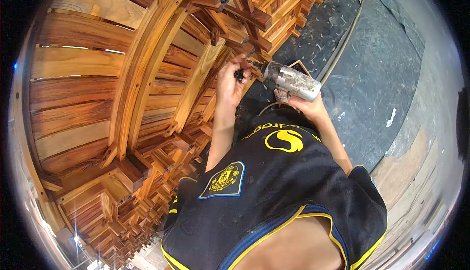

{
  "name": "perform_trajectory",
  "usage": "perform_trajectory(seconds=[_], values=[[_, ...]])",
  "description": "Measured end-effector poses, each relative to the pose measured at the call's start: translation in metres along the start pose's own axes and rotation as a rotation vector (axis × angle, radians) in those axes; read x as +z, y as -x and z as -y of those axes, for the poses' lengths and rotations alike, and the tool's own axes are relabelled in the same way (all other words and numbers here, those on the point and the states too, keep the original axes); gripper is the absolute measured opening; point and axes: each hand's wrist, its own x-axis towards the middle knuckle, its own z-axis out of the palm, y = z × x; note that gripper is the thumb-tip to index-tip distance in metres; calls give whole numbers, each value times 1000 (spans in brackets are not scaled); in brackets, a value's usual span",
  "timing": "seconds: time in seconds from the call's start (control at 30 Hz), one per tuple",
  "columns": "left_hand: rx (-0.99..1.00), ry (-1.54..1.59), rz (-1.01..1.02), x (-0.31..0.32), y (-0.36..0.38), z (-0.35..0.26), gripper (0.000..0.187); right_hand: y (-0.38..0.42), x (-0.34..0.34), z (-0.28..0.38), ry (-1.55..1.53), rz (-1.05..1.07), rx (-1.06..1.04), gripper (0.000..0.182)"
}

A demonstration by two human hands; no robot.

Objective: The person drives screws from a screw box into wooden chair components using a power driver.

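Note:
My right hand (308, 104) grips a dusty silver power tool (293, 80) whose tip points left at a wooden frame piece (254, 65). Just left of that tip, my left hand (231, 81) is closed around a small dark part (239, 76) held against the wood. Both hands work at the edge of a stack of varnished wooden slatted furniture (112, 89) that fills the left half of the view. My black shirt with yellow trim (274, 187) covers the lower middle.
More stacked wooden frames (289, 5) run along the top. A dark floor mat (382, 69) lies to the right, with a white scrap (391, 117) on it. My sandalled foot (281, 96) shows under the tool. Pale boards (411, 172) lie at lower right.

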Motion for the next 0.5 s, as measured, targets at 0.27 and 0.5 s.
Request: perform_trajectory(seconds=[0.27, 0.5], values=[[-34, 237, 32, 9, 2, -11, 25, 2, 0, -3, -10, 37, 31, 43], [-32, 183, -61, 13, -4, -13, 29, 0, 2, -4, -7, 37, 29, 43]])
